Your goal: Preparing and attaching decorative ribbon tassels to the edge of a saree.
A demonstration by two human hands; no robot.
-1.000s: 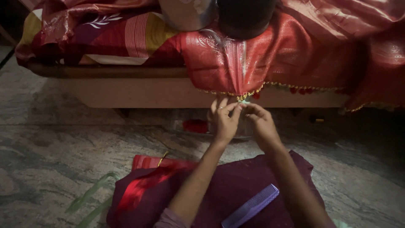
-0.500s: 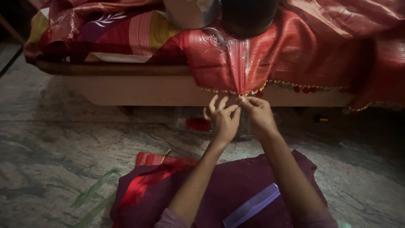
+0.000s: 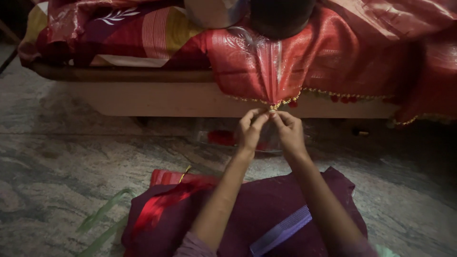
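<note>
Far left: grey-veined stone floor (image 3: 57,162), with two pale green strips (image 3: 102,219) lying on it near the bottom edge. Above, a low bed (image 3: 157,97) runs across the frame, its pale side panel facing the camera; a striped red, yellow and maroon cloth (image 3: 143,33) is heaped on its left part.

Lower centre-left: a dark maroon cushion (image 3: 266,204) on the floor, a bright red ribbon (image 3: 157,207) draped over its left end, a folded red cloth (image 3: 166,177) tucked just behind it.

Centre: a red silk fabric (image 3: 266,62) hangs over the bed edge, gathered to a point at its gold beaded hem (image 3: 275,103). Left hand (image 3: 251,131) raised to that point, thumb and forefinger pinched narrow at the hem, remaining fingers curled. Right hand (image 3: 288,131) just beside it, fingertips also closed on the same gathered hem; the two hands touch at the tips. Exactly what lies between the fingertips is too small to tell.

Behind the hands, under the bed: a clear container (image 3: 223,138) with something red inside.

Lower centre-right: a lilac comb (image 3: 282,231) resting on the cushion between the forearms.

Right: the hem carries on with red bobbles (image 3: 343,98).
</note>
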